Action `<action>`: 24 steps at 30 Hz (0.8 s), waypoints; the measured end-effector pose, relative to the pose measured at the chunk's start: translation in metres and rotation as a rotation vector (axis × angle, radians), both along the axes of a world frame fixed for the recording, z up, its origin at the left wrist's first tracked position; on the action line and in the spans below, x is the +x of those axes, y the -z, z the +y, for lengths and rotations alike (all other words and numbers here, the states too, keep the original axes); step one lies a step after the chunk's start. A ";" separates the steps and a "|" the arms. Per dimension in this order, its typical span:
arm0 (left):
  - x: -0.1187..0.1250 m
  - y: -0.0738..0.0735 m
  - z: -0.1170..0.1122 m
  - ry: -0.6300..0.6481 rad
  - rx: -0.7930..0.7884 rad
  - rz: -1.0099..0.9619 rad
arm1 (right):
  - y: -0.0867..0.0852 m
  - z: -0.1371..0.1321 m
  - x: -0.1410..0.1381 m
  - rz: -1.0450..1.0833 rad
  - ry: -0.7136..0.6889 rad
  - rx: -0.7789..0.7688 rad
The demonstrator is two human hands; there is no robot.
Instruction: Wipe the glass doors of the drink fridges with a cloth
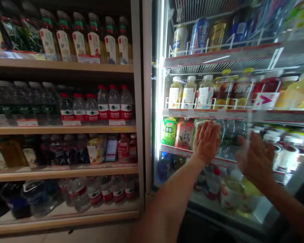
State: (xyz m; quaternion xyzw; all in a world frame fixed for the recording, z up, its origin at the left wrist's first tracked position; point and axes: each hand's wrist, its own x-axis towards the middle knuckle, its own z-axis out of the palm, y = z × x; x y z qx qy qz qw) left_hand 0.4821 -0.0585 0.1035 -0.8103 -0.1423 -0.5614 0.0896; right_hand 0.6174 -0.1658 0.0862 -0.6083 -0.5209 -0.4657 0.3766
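Note:
My left hand (206, 141) reaches up to the lit drinks cooler, its back toward me. The fingers bend over a pale, greenish-white thing (199, 124) that the hand mostly hides; I cannot make out its kind. Just left of it stand a red-labelled drink bottle (184, 134) and a green-labelled drink bottle (169, 131). To the right, my right hand (257, 160) is raised, blurred, its fingers seemingly stretched out and apart. A clear glass edge (248, 135) crosses in front of that hand's left side; whether they touch I cannot tell.
Cans and bottles stand behind wire guards on the cooler's upper shelves (218, 114). More bottles sit at the bottom of the cooler (233, 192). A frame post (139, 101) divides it from wooden shelves (66, 130) packed with bottles on the left.

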 end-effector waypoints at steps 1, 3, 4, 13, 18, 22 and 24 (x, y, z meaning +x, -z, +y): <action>-0.002 -0.010 0.006 0.010 0.043 0.055 | -0.006 0.000 0.003 0.014 0.014 0.007; -0.018 -0.030 0.023 0.026 0.149 0.166 | -0.012 0.002 0.007 0.011 0.008 -0.016; -0.032 -0.039 0.034 0.008 0.184 0.180 | -0.013 0.003 0.007 0.017 0.012 -0.026; -0.112 0.051 0.066 -0.179 0.286 0.094 | 0.003 0.008 -0.004 0.025 0.042 -0.027; -0.127 0.071 0.072 -0.046 0.368 0.596 | 0.001 0.006 0.000 -0.001 0.045 -0.044; -0.131 0.033 0.089 -0.281 0.133 0.167 | 0.003 0.009 0.001 -0.013 0.068 -0.025; -0.132 0.045 0.086 -0.313 0.110 0.119 | 0.004 0.010 0.001 -0.025 0.064 -0.009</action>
